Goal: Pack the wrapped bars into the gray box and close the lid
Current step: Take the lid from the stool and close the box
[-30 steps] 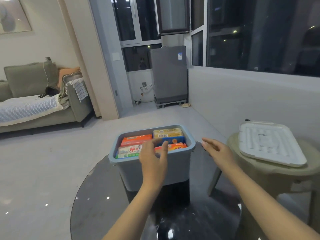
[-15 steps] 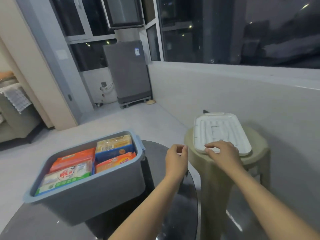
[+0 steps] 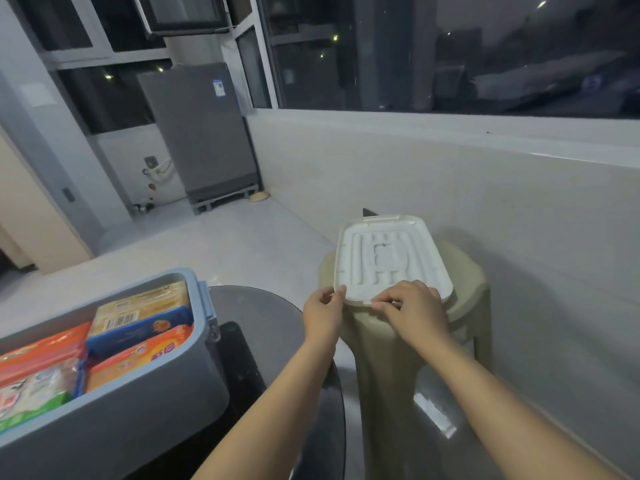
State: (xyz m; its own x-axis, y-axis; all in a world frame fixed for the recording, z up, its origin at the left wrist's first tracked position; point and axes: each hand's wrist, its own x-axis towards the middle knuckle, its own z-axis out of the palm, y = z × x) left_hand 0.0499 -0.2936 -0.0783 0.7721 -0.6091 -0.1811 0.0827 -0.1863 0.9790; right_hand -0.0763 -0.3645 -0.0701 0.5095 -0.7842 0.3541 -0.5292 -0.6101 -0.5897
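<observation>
The gray box (image 3: 145, 407) stands open at the lower left on a dark round glass table (image 3: 263, 317). Several wrapped bars (image 3: 138, 327) in orange, blue, yellow and green wrappers lie side by side inside it. The white ribbed lid (image 3: 388, 258) lies flat on a beige plastic stool (image 3: 467, 306) to the right of the table. My left hand (image 3: 323, 315) pinches the lid's near left corner. My right hand (image 3: 414, 311) grips the lid's near edge with its fingers curled over the rim.
A low tiled wall under dark windows runs just behind and right of the stool. A gray appliance (image 3: 201, 140) stands in the far corner. Pale floor (image 3: 242, 244) lies between the table and that corner.
The view has swung right from the box to the stool. Both hands left the box, reached across, and now hold the lid's near edge.
</observation>
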